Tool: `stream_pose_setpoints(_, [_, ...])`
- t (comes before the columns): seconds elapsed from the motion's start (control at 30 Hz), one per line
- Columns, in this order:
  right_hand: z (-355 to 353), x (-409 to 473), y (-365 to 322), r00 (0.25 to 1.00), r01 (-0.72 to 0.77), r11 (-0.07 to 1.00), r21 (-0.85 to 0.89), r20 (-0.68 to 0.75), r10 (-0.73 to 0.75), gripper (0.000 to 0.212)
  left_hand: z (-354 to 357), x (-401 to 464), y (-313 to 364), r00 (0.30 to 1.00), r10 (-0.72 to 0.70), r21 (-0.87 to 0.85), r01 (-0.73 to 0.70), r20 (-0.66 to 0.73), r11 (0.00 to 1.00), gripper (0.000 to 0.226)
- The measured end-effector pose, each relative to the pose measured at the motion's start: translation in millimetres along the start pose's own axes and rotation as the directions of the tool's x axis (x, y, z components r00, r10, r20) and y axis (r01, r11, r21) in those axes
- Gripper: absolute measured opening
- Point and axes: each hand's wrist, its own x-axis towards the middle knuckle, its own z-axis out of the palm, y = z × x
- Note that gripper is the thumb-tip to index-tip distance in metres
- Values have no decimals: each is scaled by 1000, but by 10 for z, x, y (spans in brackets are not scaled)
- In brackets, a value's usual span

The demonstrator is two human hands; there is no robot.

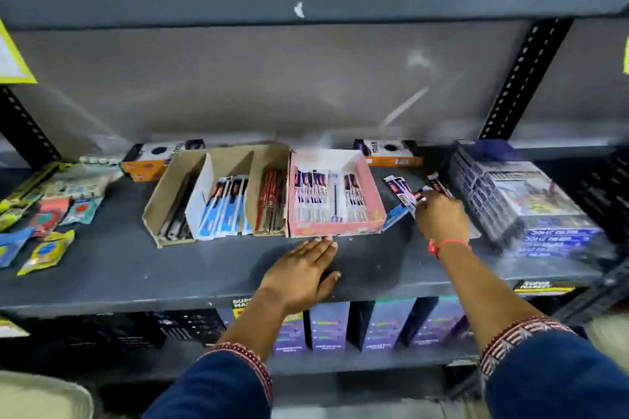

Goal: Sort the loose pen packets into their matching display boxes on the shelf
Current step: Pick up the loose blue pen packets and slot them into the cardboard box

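A pink display box [335, 229] stands mid-shelf with purple-and-white pen packets inside. Left of it a brown cardboard box [160, 211] has dividers holding dark, blue-and-white [224, 207] and red packets [270, 201]. Loose pen packets [400, 190] lie on the shelf right of the pink box. My right hand [442, 218] rests on this loose pile, fingers curled around a packet. My left hand [303, 269] lies flat on the shelf, fingers apart, fingertips touching the pink box's front edge.
A stack of wrapped blue boxes [531, 204] stands at the right, close to my right hand. Two orange-and-white boxes [153, 160] [391, 151] sit at the back. Small coloured packets [51, 207] lie at the left. The shelf [136, 269] has a lower tier of purple cartons [388, 326].
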Motion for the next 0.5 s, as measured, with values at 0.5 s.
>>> stream_pose_setpoints(0.5, [212,331,31,975,-74,992,-97,202,93,34,52,-16,-28,993,-52,-43,48,-108,998,74])
